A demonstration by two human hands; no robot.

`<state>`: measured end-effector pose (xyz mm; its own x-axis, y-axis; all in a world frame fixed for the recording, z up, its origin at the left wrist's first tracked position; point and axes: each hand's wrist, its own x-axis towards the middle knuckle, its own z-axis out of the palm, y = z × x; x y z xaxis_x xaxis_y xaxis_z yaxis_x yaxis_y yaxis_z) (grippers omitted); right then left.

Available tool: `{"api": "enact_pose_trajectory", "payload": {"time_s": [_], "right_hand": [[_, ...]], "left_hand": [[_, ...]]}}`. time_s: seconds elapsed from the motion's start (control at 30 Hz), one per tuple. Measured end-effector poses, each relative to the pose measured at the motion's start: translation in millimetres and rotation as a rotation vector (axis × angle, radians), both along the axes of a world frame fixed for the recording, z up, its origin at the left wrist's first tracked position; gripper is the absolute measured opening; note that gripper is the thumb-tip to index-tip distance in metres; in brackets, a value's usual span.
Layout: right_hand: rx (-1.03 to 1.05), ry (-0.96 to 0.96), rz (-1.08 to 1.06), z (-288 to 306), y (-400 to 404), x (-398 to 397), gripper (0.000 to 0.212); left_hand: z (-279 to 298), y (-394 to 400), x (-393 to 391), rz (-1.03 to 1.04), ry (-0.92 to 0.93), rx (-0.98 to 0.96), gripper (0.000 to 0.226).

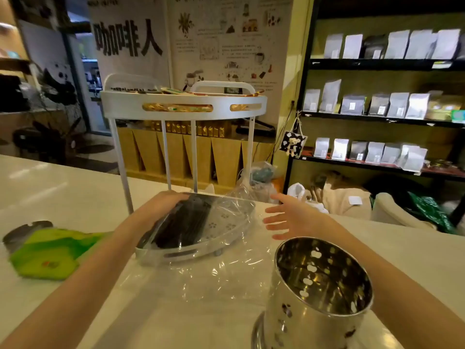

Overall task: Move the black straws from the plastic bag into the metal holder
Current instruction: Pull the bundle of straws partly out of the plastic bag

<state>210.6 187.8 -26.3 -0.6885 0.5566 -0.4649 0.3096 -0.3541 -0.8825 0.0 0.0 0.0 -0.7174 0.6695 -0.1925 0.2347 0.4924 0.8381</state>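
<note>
A bundle of black straws lies inside a clear plastic bag that drapes over the lower tray of a white rack and spills onto the counter. My left hand grips the far end of the bagged straws. Just right of the bag, my right hand hovers open with its fingers spread, holding nothing. The perforated metal holder stands upright at the front right of the counter, and no straws show inside it.
The white rack has a top shelf on thin posts above the tray. A green cloth lies on the counter at the left. Dark shelves with pouches stand behind the counter at the right.
</note>
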Motion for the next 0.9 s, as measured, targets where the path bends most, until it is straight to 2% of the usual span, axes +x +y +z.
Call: {"api": "enact_pose_trajectory", "payload": {"time_s": [0.03,0.13,0.23,0.4,0.5,0.63,0.77,0.83,0.9], "right_hand": [[0.003,-0.029,0.028,-2,-4,-3,0.047],[0.006,0.013,0.137,-14,-16,-10,0.021],[0.136,-0.01,0.138,-24,-26,-18,0.013],[0.088,0.026,0.158,-10,-23,-20,0.01],[0.101,0.082,0.136,2,-19,-18,0.011],[0.155,0.126,0.112,32,-12,-16,0.012],[0.225,0.224,0.089,79,-6,-3,0.017],[0.249,0.274,0.08,103,-4,8,0.012],[0.272,0.306,0.064,125,-4,21,0.011]], "left_hand": [[-1,-2,-1,-0.029,0.023,-0.055,0.023],[-10,-10,-11,-0.019,-0.065,-0.111,0.03],[-20,-13,-21,-0.022,-0.047,-0.171,0.042],[-33,-16,-19,-0.039,-0.117,-0.169,0.045],[-33,-18,-23,-0.012,-0.231,-0.086,0.057],[-18,-14,-17,0.061,-0.443,0.121,0.054],[4,-4,-6,-0.017,-0.591,0.262,0.052],[14,2,1,-0.151,-0.509,0.244,0.054],[24,5,20,-0.316,-0.19,0.172,0.049]]}}
